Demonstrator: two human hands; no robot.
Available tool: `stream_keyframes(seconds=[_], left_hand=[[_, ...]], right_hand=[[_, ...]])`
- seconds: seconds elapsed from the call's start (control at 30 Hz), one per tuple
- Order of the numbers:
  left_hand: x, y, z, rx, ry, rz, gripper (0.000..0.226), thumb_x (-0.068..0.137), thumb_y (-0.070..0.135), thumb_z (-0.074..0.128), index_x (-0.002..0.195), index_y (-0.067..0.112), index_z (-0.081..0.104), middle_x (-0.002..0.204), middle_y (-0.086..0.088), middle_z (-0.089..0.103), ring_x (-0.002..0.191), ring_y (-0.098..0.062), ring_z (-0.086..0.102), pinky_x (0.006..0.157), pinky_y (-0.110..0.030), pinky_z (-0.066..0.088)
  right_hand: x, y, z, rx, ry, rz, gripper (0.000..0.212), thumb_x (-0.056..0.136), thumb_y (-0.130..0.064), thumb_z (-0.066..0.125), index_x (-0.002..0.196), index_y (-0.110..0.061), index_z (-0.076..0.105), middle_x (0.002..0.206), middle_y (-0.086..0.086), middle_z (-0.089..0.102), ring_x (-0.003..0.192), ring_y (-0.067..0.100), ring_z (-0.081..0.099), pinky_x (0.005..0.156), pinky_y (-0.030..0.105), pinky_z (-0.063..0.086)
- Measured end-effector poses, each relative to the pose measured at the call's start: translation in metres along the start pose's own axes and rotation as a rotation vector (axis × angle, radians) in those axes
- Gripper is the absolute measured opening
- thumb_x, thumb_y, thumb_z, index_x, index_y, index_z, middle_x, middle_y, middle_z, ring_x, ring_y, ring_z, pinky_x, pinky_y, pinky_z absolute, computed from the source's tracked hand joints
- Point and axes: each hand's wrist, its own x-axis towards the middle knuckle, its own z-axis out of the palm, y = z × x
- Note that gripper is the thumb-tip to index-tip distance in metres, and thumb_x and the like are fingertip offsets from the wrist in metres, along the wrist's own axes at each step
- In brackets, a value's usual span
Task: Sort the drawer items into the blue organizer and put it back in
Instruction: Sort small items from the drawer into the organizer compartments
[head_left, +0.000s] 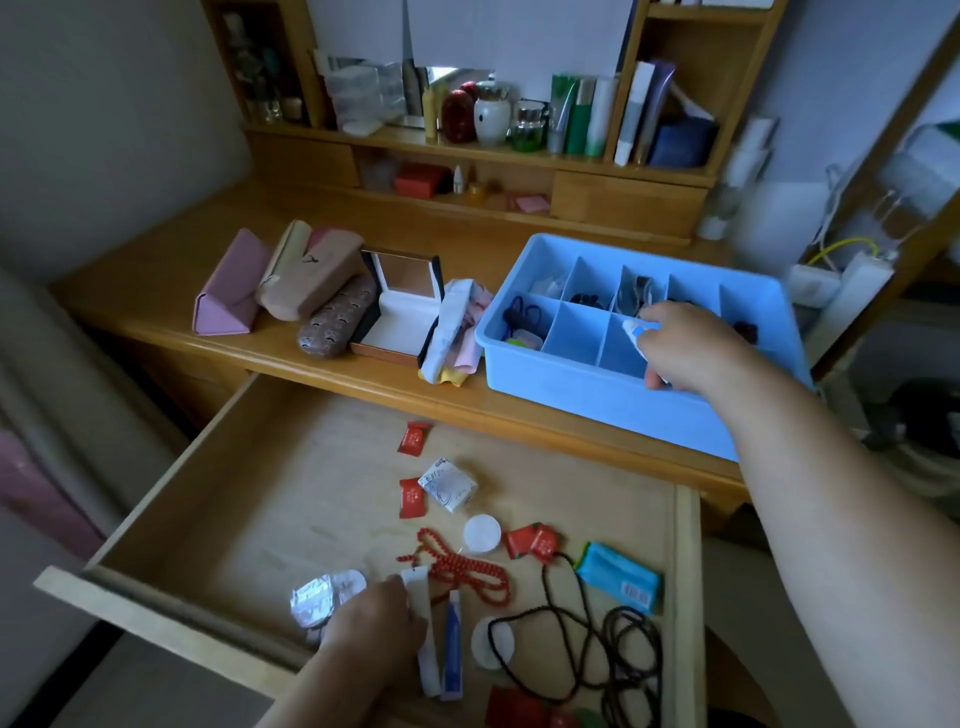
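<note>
Two hands at work here: the right hand (680, 347) reaches over the blue organizer (639, 400) on the desk (156, 291), fingers curled round a small white-and-blue tube (638, 332) above the front row of compartments. Down in the open drawer (260, 519), the left hand (371, 618) pinches a long white packet (423, 613) lying just beside a blue tube (453, 644). Red sachets (414, 438), a red bead string (457, 564), a dark cord necklace (597, 644) and a blue packet (621, 577) lie scattered around it.

Dim room w/ grey wall (104, 130), wooden desk (363, 228) & cluttered shelf unit (519, 156)
</note>
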Motion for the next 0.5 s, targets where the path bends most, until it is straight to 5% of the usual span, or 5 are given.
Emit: stream_keyframes(seconds=[0.1,0.2,0.37,0.43,0.5], left_hand=[[-0.001,0.008,-0.005,-0.046,-0.070,0.018,0.044,0.089,0.046,0.050,0.121,0.017,0.052,0.121,-0.004,0.061,0.111,-0.020,0.058,0.088,-0.027,0.045],[-0.003,0.017,-0.007,-0.056,-0.134,0.050,0.045,0.089,0.050,0.047,0.115,0.015,0.059,0.117,-0.006,0.064,0.106,-0.020,0.061,0.089,-0.029,0.049],[-0.006,0.010,-0.011,-0.373,-0.124,-0.018,0.031,0.090,0.046,0.054,0.098,0.017,0.063,0.086,-0.001,0.070,0.072,-0.014,0.067,0.063,-0.023,0.054],[-0.009,0.012,-0.018,-0.641,-0.076,0.049,0.023,0.093,0.032,0.056,0.090,0.010,0.061,0.069,0.000,0.068,0.056,-0.013,0.062,0.053,-0.024,0.050],[-0.015,0.023,-0.030,-0.831,-0.046,0.205,0.024,0.094,0.025,0.055,0.082,0.005,0.060,0.061,-0.001,0.064,0.051,-0.014,0.058,0.054,-0.030,0.048]], right_hand=[[0.004,0.001,0.016,-0.038,0.155,-0.009,0.037,0.090,-0.021,0.043,0.126,-0.016,0.048,0.110,0.016,0.062,0.087,0.032,0.056,0.066,0.029,0.038],[-0.005,0.005,0.027,-0.044,0.338,-0.053,0.047,0.087,-0.030,0.051,0.132,-0.019,0.045,0.113,0.015,0.062,0.104,0.037,0.057,0.074,0.036,0.042],[-0.053,0.011,0.051,0.138,0.639,-0.479,0.020,0.084,-0.015,0.062,0.103,-0.010,0.064,0.090,0.007,0.062,0.076,0.025,0.059,0.064,0.027,0.039],[-0.079,0.015,0.072,0.191,0.511,-0.608,0.008,0.084,-0.017,0.062,0.091,-0.015,0.066,0.079,-0.004,0.062,0.065,0.011,0.056,0.059,0.024,0.043],[-0.099,0.015,0.098,0.292,0.111,-0.521,0.012,0.084,-0.030,0.060,0.091,-0.024,0.067,0.073,-0.011,0.062,0.062,-0.001,0.054,0.060,0.024,0.046]])
